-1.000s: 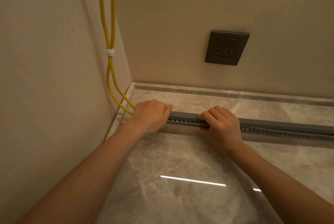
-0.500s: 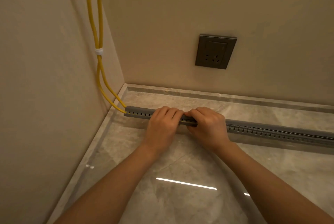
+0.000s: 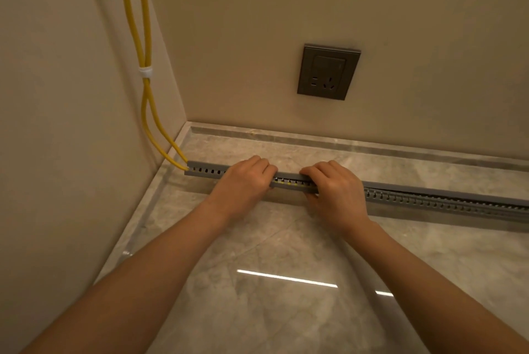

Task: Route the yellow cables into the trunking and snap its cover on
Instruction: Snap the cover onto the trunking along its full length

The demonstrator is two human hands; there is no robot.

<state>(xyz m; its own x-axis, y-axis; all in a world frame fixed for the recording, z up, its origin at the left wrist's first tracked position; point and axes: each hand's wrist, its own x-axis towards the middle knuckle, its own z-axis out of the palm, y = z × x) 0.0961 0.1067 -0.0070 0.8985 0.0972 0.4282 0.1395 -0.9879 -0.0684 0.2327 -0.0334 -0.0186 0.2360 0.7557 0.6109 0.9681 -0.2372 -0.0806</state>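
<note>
- Glossy grey marble floor (image 3: 257, 319) is spreading out below the wall socket (image 3: 328, 72).
- Grey slotted trunking (image 3: 435, 199) is lying on it, running left and right beneath that socket.

Beige walls (image 3: 257, 10) meet in a corner above glossy grey marble floor (image 3: 272, 310); dark wall socket (image 3: 328, 72).

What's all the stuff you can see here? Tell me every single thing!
yellow cables: two, yellow, hanging down the left wall into the trunking's left end
white cable tie: one, white, round both cables
grey slotted plastic trunking: one, grey, along the floor near the back wall
grey plastic cover: one, grey, on top of the trunking
dark grey wall socket: one, dark grey, back wall
beige walls: two, beige, meeting in a corner
grey marble floor: one, grey, underneath
left hand: one, grips the trunking, fingers curled over its top
right hand: one, grips it further right
</note>
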